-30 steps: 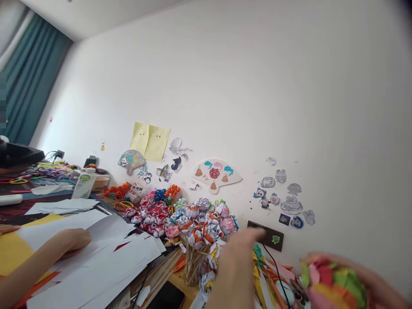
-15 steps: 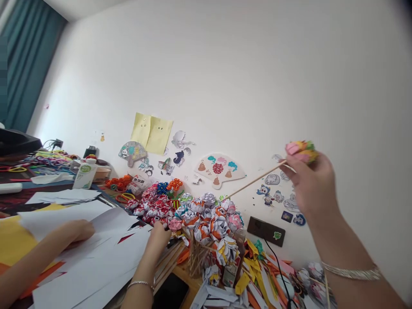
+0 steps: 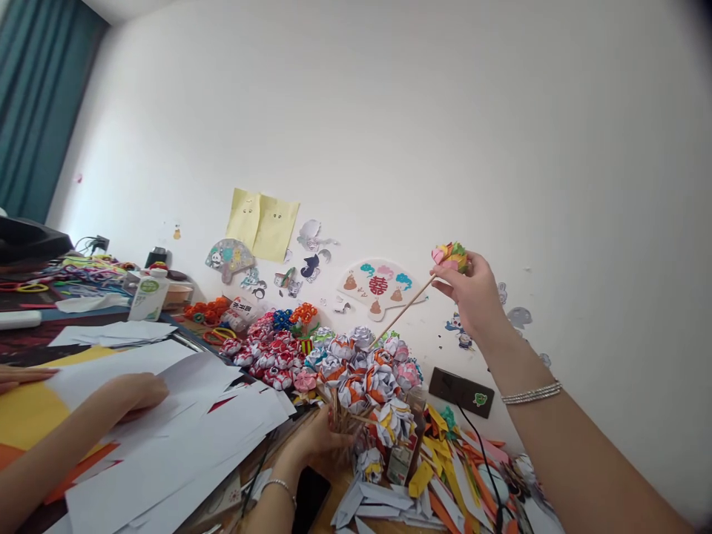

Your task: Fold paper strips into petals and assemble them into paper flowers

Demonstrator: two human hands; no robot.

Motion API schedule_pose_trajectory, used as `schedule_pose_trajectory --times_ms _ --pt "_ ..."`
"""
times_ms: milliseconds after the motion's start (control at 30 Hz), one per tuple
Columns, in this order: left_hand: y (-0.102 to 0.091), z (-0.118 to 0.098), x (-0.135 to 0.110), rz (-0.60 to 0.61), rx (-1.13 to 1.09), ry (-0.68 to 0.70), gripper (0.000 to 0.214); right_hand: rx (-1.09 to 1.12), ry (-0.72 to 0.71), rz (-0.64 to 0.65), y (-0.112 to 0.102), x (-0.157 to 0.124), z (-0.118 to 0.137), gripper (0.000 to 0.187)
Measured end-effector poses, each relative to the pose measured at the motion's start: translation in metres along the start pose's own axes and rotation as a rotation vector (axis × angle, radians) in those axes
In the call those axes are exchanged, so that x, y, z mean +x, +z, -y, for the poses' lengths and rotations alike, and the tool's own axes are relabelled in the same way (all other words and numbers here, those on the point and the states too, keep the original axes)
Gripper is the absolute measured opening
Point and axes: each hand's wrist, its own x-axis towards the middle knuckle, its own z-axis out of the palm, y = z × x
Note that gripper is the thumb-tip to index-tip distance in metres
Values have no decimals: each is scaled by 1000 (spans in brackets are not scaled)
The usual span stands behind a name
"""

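High on the right, my right hand (image 3: 467,285) pinches a multicoloured paper flower (image 3: 449,256) in pink, yellow and green by its head. Its thin wooden stick (image 3: 403,310) slants down to the left, and the lower end reaches into the bunch of paper flowers (image 3: 381,380). These are white, orange, yellow and pink, on wooden sticks in a see-through container (image 3: 348,449). Low in the middle, my left hand (image 3: 320,437) is closed around the container's left side, by the sticks; some of its fingers are hidden.
Another person's hand (image 3: 139,393) rests on white paper sheets (image 3: 183,445) at left, with a second hand at the edge. Red-and-white flowers (image 3: 272,352) lie behind. A phone (image 3: 311,497), a bottle (image 3: 409,437), a cable and folded paper strips (image 3: 456,475) surround the container.
My right hand has moved left with the flower, and its stick now points lower into the bunch. My left hand has moved right from the bunch's edge onto the container.
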Motion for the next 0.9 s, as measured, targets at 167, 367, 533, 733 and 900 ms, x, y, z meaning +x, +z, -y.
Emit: schedule_pose_trajectory --times_ms 167,367,533,733,900 --pt "2 14 13 69 -18 94 47 -10 -12 37 -2 4 2 44" --pt "3 35 28 119 -34 213 34 -84 -81 87 -9 8 7 43" --pt "3 44 35 126 -26 231 32 -53 -27 89 -2 4 -6 49" --pt "3 35 30 109 26 196 31 13 13 79 -2 5 -10 48" --pt "3 25 25 103 35 185 32 -9 -6 101 0 6 -11 50"
